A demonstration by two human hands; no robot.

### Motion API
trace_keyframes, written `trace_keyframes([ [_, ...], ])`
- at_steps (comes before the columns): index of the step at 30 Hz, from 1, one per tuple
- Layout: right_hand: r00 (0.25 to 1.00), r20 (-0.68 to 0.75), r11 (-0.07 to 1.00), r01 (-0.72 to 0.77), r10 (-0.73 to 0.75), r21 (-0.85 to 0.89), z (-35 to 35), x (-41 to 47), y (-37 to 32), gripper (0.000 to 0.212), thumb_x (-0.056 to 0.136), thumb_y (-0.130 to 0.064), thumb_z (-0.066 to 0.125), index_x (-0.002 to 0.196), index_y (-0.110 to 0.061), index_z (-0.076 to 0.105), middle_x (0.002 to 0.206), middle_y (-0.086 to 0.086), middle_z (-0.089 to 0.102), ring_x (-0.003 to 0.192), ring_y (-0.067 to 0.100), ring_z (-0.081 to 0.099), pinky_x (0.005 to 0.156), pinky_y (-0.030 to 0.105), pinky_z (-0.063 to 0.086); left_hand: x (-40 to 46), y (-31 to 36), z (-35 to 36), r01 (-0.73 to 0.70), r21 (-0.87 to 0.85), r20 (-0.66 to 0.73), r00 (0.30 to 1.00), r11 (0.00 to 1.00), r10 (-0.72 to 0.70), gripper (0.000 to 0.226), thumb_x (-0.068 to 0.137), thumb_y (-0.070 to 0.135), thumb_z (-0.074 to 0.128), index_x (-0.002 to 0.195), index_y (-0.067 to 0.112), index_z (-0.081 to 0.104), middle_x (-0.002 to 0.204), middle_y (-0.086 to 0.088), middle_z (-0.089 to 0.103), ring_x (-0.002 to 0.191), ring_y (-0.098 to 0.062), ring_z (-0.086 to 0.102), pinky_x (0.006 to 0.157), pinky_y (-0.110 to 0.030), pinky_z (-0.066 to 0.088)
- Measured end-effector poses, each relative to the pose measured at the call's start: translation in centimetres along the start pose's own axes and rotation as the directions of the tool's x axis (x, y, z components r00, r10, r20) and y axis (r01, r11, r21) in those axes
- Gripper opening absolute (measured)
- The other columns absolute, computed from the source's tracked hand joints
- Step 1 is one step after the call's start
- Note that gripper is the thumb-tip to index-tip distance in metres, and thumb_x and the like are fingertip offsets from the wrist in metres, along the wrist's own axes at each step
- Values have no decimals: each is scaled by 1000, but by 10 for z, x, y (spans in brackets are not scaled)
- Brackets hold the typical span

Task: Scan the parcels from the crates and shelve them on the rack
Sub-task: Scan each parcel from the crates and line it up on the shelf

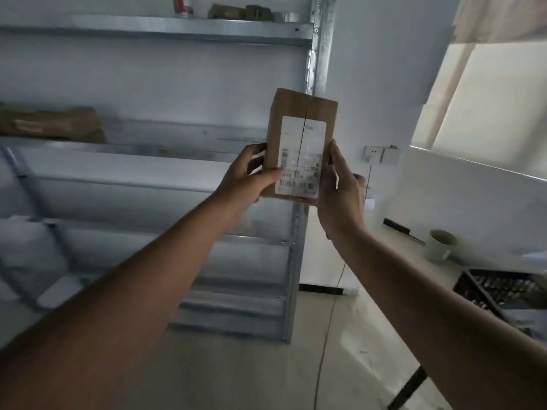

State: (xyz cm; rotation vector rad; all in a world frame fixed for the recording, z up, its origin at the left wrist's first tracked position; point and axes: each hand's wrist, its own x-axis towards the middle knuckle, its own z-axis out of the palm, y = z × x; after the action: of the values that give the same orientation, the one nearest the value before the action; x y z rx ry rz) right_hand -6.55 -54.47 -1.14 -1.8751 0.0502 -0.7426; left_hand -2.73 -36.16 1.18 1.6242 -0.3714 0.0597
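A small brown cardboard parcel (302, 119) with a white barcode label is held up at arm's length, in front of the metal rack's right upright. My left hand (247, 176) grips its lower left side, thumb lying across the label's edge. My right hand (340, 196) holds the lower right side, fingers along the box's edge. The grey metal rack (165, 149) fills the left half of the view, its shelves seen from below.
A brown parcel (50, 124) lies on the middle shelf at left. Several items (236, 11) stand on the top shelf. A black crate (503, 291) and a pale mug (441, 245) sit on the counter at right. A cable hangs below a wall socket (381, 155).
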Motion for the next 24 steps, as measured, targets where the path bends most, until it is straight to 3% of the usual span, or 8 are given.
trace_keyframes([
  [2, 999, 37, 1000, 7, -8, 20, 37, 2, -12, 50, 115, -34, 38, 160, -55, 31, 123, 2, 38, 96, 1, 44, 85, 16, 46, 2, -5, -37, 29, 2, -30, 999, 1000, -29, 49, 99, 27, 74, 141, 41, 54, 124, 26, 70, 108, -2, 67, 89, -40, 52],
  [6, 993, 108, 999, 37, -40, 24, 111, 13, -29, 49, 113, -41, 38, 158, -60, 29, 128, 3, 43, 103, 6, 51, 96, 30, 51, 12, -18, -105, 25, 3, -104, 994, 1000, -25, 52, 100, 29, 72, 148, 38, 52, 139, 19, 66, 116, -6, 65, 81, -33, 47],
  [8, 986, 151, 997, 55, -64, 59, 148, 22, -36, 49, 114, -40, 37, 159, -59, 30, 132, -1, 42, 106, 3, 51, 97, 21, 50, 22, -25, -136, 12, 49, -150, 989, 999, -4, 56, 98, 40, 73, 150, 42, 51, 148, 15, 59, 123, -11, 64, 82, -29, 49],
  [10, 976, 206, 996, 54, -67, 68, 185, 34, -41, 50, 115, -35, 37, 160, -56, 29, 131, -4, 37, 98, -5, 42, 84, 7, 37, 34, -34, -169, 28, 111, -197, 980, 993, -6, 65, 88, 56, 72, 149, 50, 50, 154, 9, 51, 134, -20, 58, 86, -26, 50],
  [11, 971, 225, 995, 59, -74, 74, 204, 41, -43, 51, 115, -34, 37, 161, -54, 29, 131, -3, 37, 95, -6, 40, 84, 8, 36, 40, -38, -185, 36, 131, -221, 975, 991, -7, 68, 85, 59, 71, 149, 52, 50, 155, 8, 48, 137, -22, 55, 87, -25, 50],
  [16, 943, 309, 987, 80, -121, 143, 301, 76, -54, 50, 116, -33, 34, 162, -51, 28, 128, 2, 39, 95, -1, 44, 91, 16, 42, 74, -54, -262, 24, 221, -295, 955, 975, 43, 71, 91, 45, 77, 153, 53, 43, 153, 10, 50, 137, -22, 56, 107, -46, 55],
  [21, 902, 390, 964, 89, -184, 250, 407, 113, -64, 49, 115, -35, 34, 162, -51, 31, 133, 4, 48, 111, 11, 58, 103, 35, 57, 107, -61, -332, 33, 389, -368, 922, 921, 123, 101, 84, 25, 90, 161, 46, 29, 151, 8, 52, 134, -15, 55, 87, -18, 59],
  [24, 880, 432, 959, 82, -197, 271, 464, 127, -71, 49, 115, -38, 33, 162, -51, 30, 136, 6, 51, 116, 13, 60, 102, 37, 59, 121, -69, -379, 65, 418, -385, 916, 906, 112, 124, 73, 25, 98, 165, 48, 18, 155, 4, 48, 137, -19, 55, 101, -39, 60],
])
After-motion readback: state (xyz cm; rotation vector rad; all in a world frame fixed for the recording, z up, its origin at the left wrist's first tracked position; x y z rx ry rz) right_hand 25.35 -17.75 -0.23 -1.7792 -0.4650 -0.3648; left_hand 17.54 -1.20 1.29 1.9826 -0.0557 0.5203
